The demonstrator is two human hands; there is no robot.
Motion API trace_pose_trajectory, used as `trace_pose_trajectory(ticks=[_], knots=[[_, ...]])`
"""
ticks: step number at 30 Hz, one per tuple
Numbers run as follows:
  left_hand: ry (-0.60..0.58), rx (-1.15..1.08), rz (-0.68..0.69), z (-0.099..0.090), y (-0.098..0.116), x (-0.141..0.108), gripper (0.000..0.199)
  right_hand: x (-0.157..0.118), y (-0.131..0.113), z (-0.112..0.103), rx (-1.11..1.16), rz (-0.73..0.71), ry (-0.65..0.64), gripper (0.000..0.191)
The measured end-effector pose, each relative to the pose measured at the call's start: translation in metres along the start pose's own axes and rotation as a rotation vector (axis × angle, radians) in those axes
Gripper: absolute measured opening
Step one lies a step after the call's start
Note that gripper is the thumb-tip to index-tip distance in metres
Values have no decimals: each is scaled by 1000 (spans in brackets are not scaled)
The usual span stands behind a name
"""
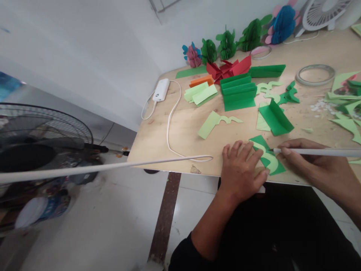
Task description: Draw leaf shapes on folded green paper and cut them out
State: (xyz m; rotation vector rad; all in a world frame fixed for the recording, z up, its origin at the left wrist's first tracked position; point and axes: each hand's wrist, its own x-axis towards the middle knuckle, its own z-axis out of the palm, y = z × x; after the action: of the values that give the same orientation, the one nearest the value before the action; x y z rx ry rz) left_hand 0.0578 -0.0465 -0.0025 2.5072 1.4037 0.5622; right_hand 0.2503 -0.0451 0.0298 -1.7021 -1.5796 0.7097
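My left hand (243, 167) lies flat near the table's front edge, fingers spread. Its fingertips press a wavy light-green paper cutout (271, 162) onto a piece of dark green paper (278, 168). A long white pen (318, 151) is pinched in my right hand (318, 160), its dark tip touching the green paper beside the cutout's edge. Just beyond lies a folded dark green paper (276, 117), partly over a light-green sheet (262, 122) with drawn curves. Another light-green paper strip with a wavy cut end (208, 125) rests to the left.
Folded green papers (238, 94), red folded paper (228, 69) and a tape roll (316, 74) lie farther back. Paper scraps (346, 109) cover the right side. Several honeycomb paper shapes (227, 45) stand along the wall. A white cable (169, 130) crosses the left; a floor fan (36, 146) stands beyond.
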Motion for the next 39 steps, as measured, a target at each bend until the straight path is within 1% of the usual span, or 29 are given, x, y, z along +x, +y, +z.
trace_pose_trajectory(ticks=[3, 9, 12, 15, 19, 22, 26, 29, 39], knots=[[8, -6, 2, 0, 0, 0, 43, -6, 1, 0, -64, -121, -1, 33], [20, -11, 0, 0, 0, -1, 42, -16, 11, 6, -267, -532, 80, 24], [24, -2, 4, 0, 0, -1, 42, -16, 14, 9, -331, -632, 66, 21], [27, -3, 3, 1, 0, -1, 43, -16, 13, 10, -346, -683, 75, 18], [20, 1, 2, 1, -1, -1, 41, -17, 12, 11, -309, -692, 99, 21], [17, 15, 8, 1, -1, -2, 38, -19, 11, 11, -245, -610, 72, 24], [11, 24, 12, 1, -2, -2, 36, -20, 8, 11, -167, -475, 32, 22], [1, 29, 11, 1, -2, -2, 36, -20, 8, 11, -149, -427, 20, 21], [-2, 19, 3, 0, -1, -1, 36, -20, 13, 13, -213, -556, 50, 23]])
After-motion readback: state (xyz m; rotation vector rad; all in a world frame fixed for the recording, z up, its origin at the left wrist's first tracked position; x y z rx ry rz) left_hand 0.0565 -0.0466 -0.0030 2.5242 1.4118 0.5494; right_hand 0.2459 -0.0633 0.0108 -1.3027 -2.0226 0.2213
